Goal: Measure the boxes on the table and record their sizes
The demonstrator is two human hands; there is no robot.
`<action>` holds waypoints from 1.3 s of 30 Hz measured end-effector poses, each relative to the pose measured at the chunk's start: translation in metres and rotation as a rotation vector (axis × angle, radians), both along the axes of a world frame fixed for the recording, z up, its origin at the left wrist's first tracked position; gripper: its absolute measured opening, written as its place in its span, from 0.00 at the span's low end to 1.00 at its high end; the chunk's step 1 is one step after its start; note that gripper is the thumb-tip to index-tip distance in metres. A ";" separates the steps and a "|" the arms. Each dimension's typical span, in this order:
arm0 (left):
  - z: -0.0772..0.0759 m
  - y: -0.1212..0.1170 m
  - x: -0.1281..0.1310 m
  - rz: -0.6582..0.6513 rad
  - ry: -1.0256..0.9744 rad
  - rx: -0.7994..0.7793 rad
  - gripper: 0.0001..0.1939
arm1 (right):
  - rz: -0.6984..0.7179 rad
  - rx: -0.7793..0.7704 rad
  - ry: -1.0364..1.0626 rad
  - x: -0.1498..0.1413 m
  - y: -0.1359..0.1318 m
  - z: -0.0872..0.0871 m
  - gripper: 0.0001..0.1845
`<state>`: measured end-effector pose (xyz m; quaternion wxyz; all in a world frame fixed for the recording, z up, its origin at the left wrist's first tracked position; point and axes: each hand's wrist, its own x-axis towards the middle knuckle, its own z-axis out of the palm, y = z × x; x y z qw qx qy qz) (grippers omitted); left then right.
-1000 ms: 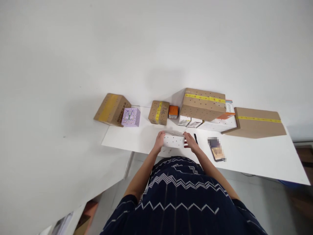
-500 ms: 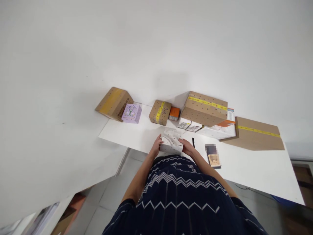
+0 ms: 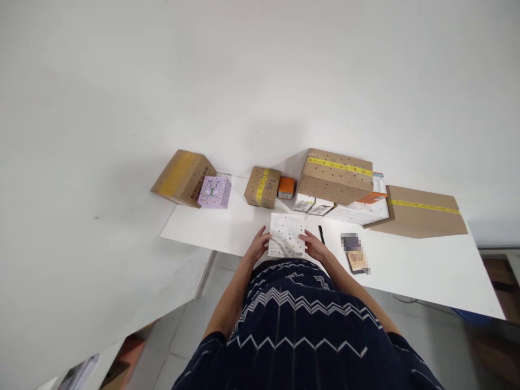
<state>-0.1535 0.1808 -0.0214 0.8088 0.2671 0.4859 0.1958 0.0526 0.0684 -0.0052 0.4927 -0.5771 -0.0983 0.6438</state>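
A white box with small dark spots and a barcode [image 3: 286, 233] is at the table's near edge, its broad printed face turned up towards me. My left hand [image 3: 259, 245] grips its left side, fingertips against the edge. On the opposite side, my right hand [image 3: 314, 245] holds the box by its right edge. The box's underside is hidden, so I cannot tell whether it touches the table. A black pen [image 3: 321, 234] lies just right of my right hand. Farther right is a dark flat object with a tan part [image 3: 354, 252], blurred by pixelation.
Along the back of the white table [image 3: 426, 271] stand a taped carton [image 3: 182, 176], a purple box [image 3: 215, 192], a small brown carton [image 3: 262, 187] and an orange box [image 3: 286, 187]. Small white boxes [image 3: 312, 205], a large carton [image 3: 337, 176] and another carton [image 3: 426, 211] stand rightward.
The white box has been tilted in my hands, so its broad face with the barcode now shows flat to me instead of its front side. The camera view has shifted slightly.
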 end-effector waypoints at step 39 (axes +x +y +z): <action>0.023 0.015 0.025 -0.207 -0.008 0.667 0.47 | 0.359 -0.572 -1.103 0.049 -0.029 -0.017 0.02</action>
